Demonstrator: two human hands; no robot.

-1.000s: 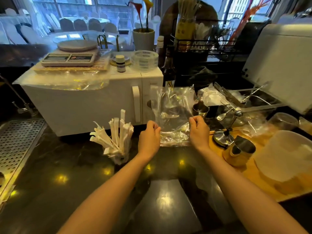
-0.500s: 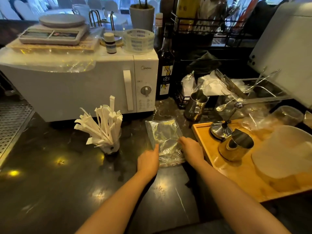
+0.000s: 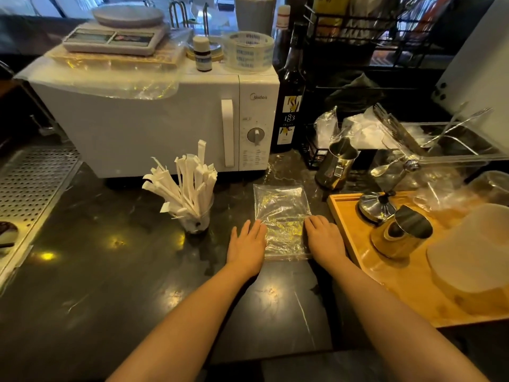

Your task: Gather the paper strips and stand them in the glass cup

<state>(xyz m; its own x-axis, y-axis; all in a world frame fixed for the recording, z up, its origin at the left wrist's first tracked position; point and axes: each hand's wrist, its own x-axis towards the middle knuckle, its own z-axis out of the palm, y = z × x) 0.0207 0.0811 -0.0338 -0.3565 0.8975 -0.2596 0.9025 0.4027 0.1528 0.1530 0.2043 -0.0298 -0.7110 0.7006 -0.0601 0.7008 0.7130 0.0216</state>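
Observation:
Several white paper strips (image 3: 184,186) stand fanned out in a small glass cup (image 3: 196,222) on the dark counter, in front of the microwave. To the right of the cup an empty clear plastic bag (image 3: 281,213) lies flat on the counter. My left hand (image 3: 247,248) rests palm down at the bag's left edge with fingers spread. My right hand (image 3: 325,239) lies flat at the bag's right edge. Neither hand grips anything.
A white microwave (image 3: 154,125) stands behind the cup, with a scale (image 3: 114,37) and tape rolls (image 3: 248,51) on top. A dark syrup bottle (image 3: 290,106), steel pitchers (image 3: 337,164) and a wooden tray (image 3: 385,285) with metal cups sit on the right. A perforated drain tray (image 3: 30,183) is at the left.
The plastic bag went from held up in both hands to lying flat on the counter. Both hands let go and now press flat at its sides.

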